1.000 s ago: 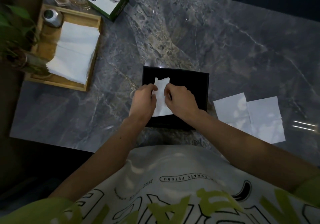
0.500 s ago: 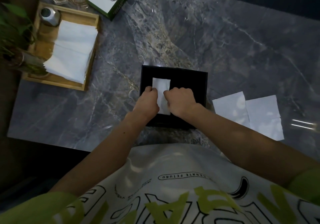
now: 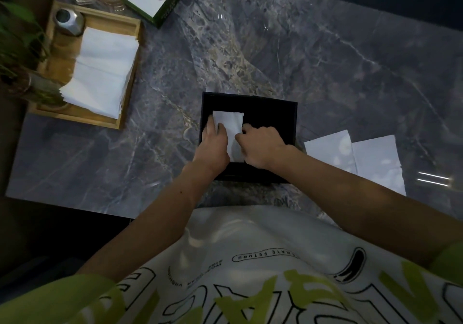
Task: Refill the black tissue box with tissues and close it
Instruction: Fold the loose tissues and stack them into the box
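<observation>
Here, on the black tissue box [image 3: 270, 113] at mid-table, the left hand [image 3: 213, 145] presses flat and the right hand [image 3: 261, 145] pinches the protruding tissue [image 3: 229, 120]; an uneven tug risks tearing it.

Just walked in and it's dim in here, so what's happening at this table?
A person is working on a black tissue box on the marble table. The left hand and right hand both press on a white tissue lying on top of the box. A tissue stack sits in a wooden tray at the far left, and two loose sheets lie right of the box.
</observation>
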Tool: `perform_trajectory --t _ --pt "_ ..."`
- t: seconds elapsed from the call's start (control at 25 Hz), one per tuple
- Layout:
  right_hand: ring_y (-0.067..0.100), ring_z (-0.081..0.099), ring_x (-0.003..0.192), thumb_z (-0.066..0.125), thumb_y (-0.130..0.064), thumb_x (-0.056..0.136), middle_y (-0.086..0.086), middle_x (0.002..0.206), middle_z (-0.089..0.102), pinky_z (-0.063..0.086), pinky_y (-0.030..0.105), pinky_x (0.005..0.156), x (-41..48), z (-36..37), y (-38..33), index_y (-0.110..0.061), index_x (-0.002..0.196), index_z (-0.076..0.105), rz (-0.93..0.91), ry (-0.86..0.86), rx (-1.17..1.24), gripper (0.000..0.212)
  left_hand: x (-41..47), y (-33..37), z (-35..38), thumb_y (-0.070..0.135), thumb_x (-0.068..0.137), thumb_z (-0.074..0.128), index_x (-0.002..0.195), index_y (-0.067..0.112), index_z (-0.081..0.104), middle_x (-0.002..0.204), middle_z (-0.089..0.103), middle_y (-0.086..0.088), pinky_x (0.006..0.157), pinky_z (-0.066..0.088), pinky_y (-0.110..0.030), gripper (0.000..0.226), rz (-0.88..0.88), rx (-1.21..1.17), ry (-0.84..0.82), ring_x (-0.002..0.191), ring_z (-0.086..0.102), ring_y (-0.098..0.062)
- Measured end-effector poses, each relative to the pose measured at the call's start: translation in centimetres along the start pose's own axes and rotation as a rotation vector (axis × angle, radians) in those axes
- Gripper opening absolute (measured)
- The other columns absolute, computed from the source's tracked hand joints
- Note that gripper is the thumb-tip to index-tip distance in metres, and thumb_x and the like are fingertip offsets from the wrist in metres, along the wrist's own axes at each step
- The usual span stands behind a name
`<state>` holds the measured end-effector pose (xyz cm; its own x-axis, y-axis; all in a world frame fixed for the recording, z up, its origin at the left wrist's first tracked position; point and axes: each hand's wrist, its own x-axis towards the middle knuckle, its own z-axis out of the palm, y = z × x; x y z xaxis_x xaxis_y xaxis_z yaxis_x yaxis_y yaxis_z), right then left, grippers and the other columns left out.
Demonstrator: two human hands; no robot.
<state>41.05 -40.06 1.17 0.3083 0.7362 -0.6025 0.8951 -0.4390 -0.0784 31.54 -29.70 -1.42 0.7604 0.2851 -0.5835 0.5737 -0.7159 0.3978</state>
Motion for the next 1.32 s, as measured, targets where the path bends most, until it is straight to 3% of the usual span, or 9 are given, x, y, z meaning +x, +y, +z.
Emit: perform_trajectory --t 0.08,0.16,0.24,0.28,0.36,0.48,0.68,1.04,1.32 --pt "0.031 0.052 0.083 0.051 -0.027 0.091 0.018 0.128 0.046 0.028 0.031 0.056 -0.6 0.2 0.2 -0.006 0.114 0.055 -0.01 0.081 -0.016 0.031 -0.3 -0.2 0.4 0.008 0.094 0.047 0.147 -0.005 0.015 0.159 -0.005 -0.024 0.116 0.022 -0.037 0.063 0.039 0.03 0.012 0.147 0.01 -0.035" --pt "0.034 0.047 0.111 0.046 -0.027 0.091 0.017 0.13 0.048 0.036 0.04 0.081 -1.0 0.7 0.5 -0.005 0.115 0.057 -0.089 0.158 -0.147 0.034 -0.5 -0.2 0.6 0.007 0.092 0.048 0.147 -0.006 0.014 0.158 -0.002 -0.025 0.116 0.022 -0.035 0.066 0.056 0.071 -0.047 0.147 0.01 -0.034" --pt "0.035 0.035 0.134 0.036 -0.028 0.096 0.019 0.139 0.047 0.017 0.051 0.114 -0.9 0.8 0.4 -0.003 0.122 0.058 -0.187 0.171 -0.266 0.043 -0.6 -0.4 0.6 0.006 0.092 0.048 0.147 -0.008 0.01 0.158 0.0 -0.027 0.117 0.018 -0.033 0.069 0.069 0.117 -0.105 0.148 0.008 -0.035" --pt "0.034 0.029 0.141 0.031 -0.029 0.099 0.02 0.144 0.044 0.003 0.052 0.119 -0.7 0.7 0.3 -0.002 0.127 0.057 -0.22 0.142 -0.288 0.047 -0.5 -0.5 0.6 0.006 0.091 0.049 0.147 -0.008 0.009 0.157 -0.001 -0.028 0.118 0.017 -0.033 0.07 0.07 0.128 -0.124 0.147 0.009 -0.036" --pt "0.032 0.027 0.143 0.027 -0.034 0.103 0.02 0.148 0.041 -0.008 0.051 0.12 -0.4 0.4 -0.2 -0.004 0.136 0.051 -0.227 0.025 -0.333 0.051 -0.5 -0.5 0.5 0.007 0.091 0.05 0.147 -0.009 0.007 0.157 -0.002 -0.029 0.118 0.018 -0.034 0.072 0.049 0.127 -0.169 0.147 0.009 -0.038" --pt "0.03 0.029 0.142 0.025 -0.042 0.104 0.02 0.153 0.034 -0.005 0.051 0.121 0.0 -0.2 -0.7 -0.012 0.144 0.046 -0.193 -0.132 -0.452 0.054 -0.2 -0.4 0.5 0.008 0.092 0.049 0.146 -0.012 0.005 0.156 -0.005 -0.032 0.118 0.018 -0.036 0.072 0.023 0.128 -0.219 0.147 0.004 -0.04" --pt "0.029 0.032 0.141 0.026 -0.043 0.103 0.022 0.157 0.027 -0.005 0.054 0.12 0.0 -1.1 -1.3 -0.017 0.145 0.043 -0.195 -0.183 -0.477 0.052 -0.1 -0.4 0.7 0.007 0.093 0.049 0.146 -0.012 0.008 0.155 -0.005 -0.034 0.119 0.019 -0.038 0.07 0.034 0.151 -0.227 0.147 0.001 -0.04" --pt "0.036 0.001 0.15 0.022 -0.044 0.103 0.024 0.16 0.014 -0.005 0.049 0.121 -0.8 1.1 -0.1 -0.002 0.148 0.032 -0.157 0.001 -0.341 0.063 -0.3 -0.8 0.9 0.007 0.091 0.05 0.145 -0.012 0.011 0.154 -0.003 -0.035 0.118 0.015 -0.036 0.069 0.054 0.216 -0.147 0.147 0.004 -0.041" --pt "0.038 0.02 0.147 0.041 -0.036 0.101 0.025 0.158 0.022 0.017 0.047 0.12 -5.6 3.3 1.6 -0.001 0.151 0.024 -0.019 0.277 0.018 0.063 -1.8 -1.4 0.9 0.017 0.097 0.047 0.147 -0.001 0.022 0.155 0.018 -0.025 0.115 0.027 -0.044 0.059 0.221 0.051 0.019 0.14 0.027 -0.041"
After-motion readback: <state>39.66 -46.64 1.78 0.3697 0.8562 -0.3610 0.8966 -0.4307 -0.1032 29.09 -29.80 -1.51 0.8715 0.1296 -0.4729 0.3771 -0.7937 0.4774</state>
